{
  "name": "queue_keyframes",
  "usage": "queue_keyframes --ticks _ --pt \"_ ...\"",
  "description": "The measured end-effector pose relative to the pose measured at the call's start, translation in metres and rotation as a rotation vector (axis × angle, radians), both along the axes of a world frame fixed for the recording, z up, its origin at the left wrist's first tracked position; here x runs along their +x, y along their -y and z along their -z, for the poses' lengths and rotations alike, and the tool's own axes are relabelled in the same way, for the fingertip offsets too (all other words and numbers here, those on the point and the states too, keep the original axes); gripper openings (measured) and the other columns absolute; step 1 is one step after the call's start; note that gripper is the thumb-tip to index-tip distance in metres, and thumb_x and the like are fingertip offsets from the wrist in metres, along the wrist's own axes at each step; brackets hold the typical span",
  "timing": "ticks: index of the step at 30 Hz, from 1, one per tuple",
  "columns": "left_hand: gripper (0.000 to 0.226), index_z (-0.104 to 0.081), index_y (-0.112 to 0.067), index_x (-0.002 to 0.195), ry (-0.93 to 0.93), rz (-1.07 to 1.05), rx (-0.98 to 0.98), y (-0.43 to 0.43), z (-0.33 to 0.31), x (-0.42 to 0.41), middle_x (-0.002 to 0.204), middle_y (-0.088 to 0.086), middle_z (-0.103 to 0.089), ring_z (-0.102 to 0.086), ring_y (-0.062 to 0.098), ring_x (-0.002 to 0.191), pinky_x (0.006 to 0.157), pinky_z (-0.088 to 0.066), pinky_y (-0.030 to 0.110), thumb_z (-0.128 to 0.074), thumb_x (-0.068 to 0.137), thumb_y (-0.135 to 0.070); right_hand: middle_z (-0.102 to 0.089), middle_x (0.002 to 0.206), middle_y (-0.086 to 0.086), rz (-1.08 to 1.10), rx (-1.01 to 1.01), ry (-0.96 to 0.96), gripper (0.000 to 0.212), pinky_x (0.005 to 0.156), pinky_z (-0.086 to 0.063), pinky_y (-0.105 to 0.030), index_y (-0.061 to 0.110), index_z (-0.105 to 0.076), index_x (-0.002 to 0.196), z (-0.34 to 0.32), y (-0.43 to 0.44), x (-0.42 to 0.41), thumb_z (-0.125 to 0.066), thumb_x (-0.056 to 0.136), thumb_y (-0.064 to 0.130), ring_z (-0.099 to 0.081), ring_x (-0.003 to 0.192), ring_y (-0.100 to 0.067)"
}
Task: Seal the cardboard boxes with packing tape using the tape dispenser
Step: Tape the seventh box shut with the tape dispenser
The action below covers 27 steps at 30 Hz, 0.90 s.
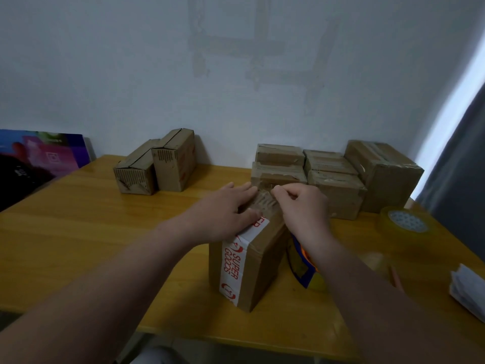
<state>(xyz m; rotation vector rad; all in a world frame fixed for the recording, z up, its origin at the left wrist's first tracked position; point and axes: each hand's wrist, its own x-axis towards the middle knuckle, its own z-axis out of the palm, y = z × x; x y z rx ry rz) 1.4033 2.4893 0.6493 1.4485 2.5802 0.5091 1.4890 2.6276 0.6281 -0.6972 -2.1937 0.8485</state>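
The left hand (223,211) covers part of the top of the nearest cardboard box (259,269) and the start of the red lettering on its white printed tape (232,266); the right hand (305,208) is curled, its fingertips blurred, so any pinch cannot be told; the blue and yellow item (305,271) behind the box is mostly hidden; the white object (468,292) and the purple board (39,156) are cut by the edges.
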Motion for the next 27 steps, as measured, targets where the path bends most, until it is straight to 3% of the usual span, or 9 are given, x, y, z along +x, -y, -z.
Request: queue_keyframes --ticks 7,9,11,13,16,19,21,23,27 --pt "0.058 -0.013 -0.034 0.15 -0.074 0.033 -0.107 0.004 -0.002 -0.003 0.158 -0.012 -0.001 0.007 0.016 0.145 0.116 -0.012 0.044 -0.03 0.097 -0.051 -0.07 0.083 -0.006 0.001 0.022 -0.016 0.032 0.069 -0.051 -0.029 0.011 -0.075 0.083 -0.001 0.003 0.001 -0.052 0.097 0.03 -0.06 0.076 -0.01" --pt "0.054 -0.024 -0.032 0.148 -0.163 0.019 -0.038 0.004 -0.001 0.001 0.157 -0.014 -0.014 -0.001 0.013 0.146 0.115 -0.019 0.043 -0.034 0.097 -0.049 -0.07 0.081 -0.002 -0.013 0.024 -0.002 0.031 0.063 -0.047 -0.022 0.014 -0.074 0.083 -0.002 0.001 0.003 -0.052 0.097 0.031 -0.056 0.068 -0.006" --pt "0.048 -0.04 -0.031 0.142 -0.254 0.0 0.1 0.005 0.002 0.006 0.149 -0.013 -0.037 -0.022 0.01 0.142 0.112 -0.03 0.038 -0.04 0.096 -0.046 -0.07 0.08 -0.006 -0.029 -0.016 -0.014 0.033 0.064 -0.051 -0.028 0.012 -0.074 0.081 -0.001 -0.001 0.003 -0.053 0.096 0.032 -0.058 0.067 -0.01" --pt "0.043 -0.049 -0.03 0.136 -0.257 0.05 0.207 0.008 0.006 0.007 0.14 -0.011 -0.049 -0.041 0.008 0.131 0.106 -0.038 0.031 -0.042 0.096 -0.045 -0.071 0.083 -0.011 -0.056 -0.111 -0.036 0.034 0.071 -0.056 -0.041 0.009 -0.075 0.084 0.002 -0.004 0.004 -0.055 0.095 0.035 -0.065 0.077 -0.023" --pt "0.055 -0.042 -0.028 0.14 -0.148 0.145 0.165 0.015 0.009 0.001 0.148 -0.012 -0.036 -0.029 0.005 0.138 0.11 -0.026 0.027 -0.031 0.094 -0.055 -0.072 0.098 0.005 -0.223 -0.416 -0.025 0.035 0.082 -0.051 -0.031 0.019 -0.073 0.104 0.003 -0.009 0.011 -0.059 0.089 0.048 -0.064 0.096 -0.011" --pt "0.063 -0.038 -0.029 0.143 -0.162 0.193 0.16 0.018 0.015 -0.002 0.15 -0.014 -0.032 -0.021 0.003 0.14 0.113 -0.02 0.03 -0.026 0.089 -0.058 -0.064 0.117 0.015 -0.425 -0.597 0.058 0.068 0.095 -0.042 -0.033 0.027 -0.061 0.123 0.004 -0.022 0.018 -0.05 0.075 0.073 -0.055 0.114 -0.006" --pt "0.06 -0.043 -0.028 0.14 -0.151 0.196 0.241 0.018 0.019 -0.001 0.147 -0.012 -0.039 -0.024 0.002 0.138 0.113 -0.023 0.027 -0.028 0.09 -0.058 -0.056 0.126 0.015 -0.532 -0.481 0.183 0.089 0.103 -0.039 -0.038 0.032 -0.049 0.136 0.006 -0.03 0.021 -0.049 0.061 0.082 -0.048 0.125 -0.014" --pt "0.056 -0.05 -0.024 0.135 -0.157 0.204 0.321 0.018 0.023 0.0 0.141 -0.009 -0.048 -0.029 -0.002 0.133 0.105 -0.024 0.013 -0.031 0.092 -0.054 -0.041 0.135 0.016 -0.648 -0.334 0.336 0.11 0.106 -0.034 -0.037 0.04 -0.034 0.144 0.005 -0.034 0.023 -0.059 0.048 0.087 -0.038 0.129 -0.012" --pt "0.055 -0.061 -0.017 0.125 -0.181 0.236 0.415 0.019 0.026 0.0 0.128 -0.005 -0.061 -0.039 -0.007 0.121 0.096 -0.027 0.002 -0.033 0.091 -0.051 -0.026 0.154 0.014 -0.724 -0.136 0.565 0.126 0.112 -0.028 -0.035 0.046 -0.01 0.15 -0.008 -0.042 0.016 -0.081 0.047 0.068 -0.026 0.138 -0.01"
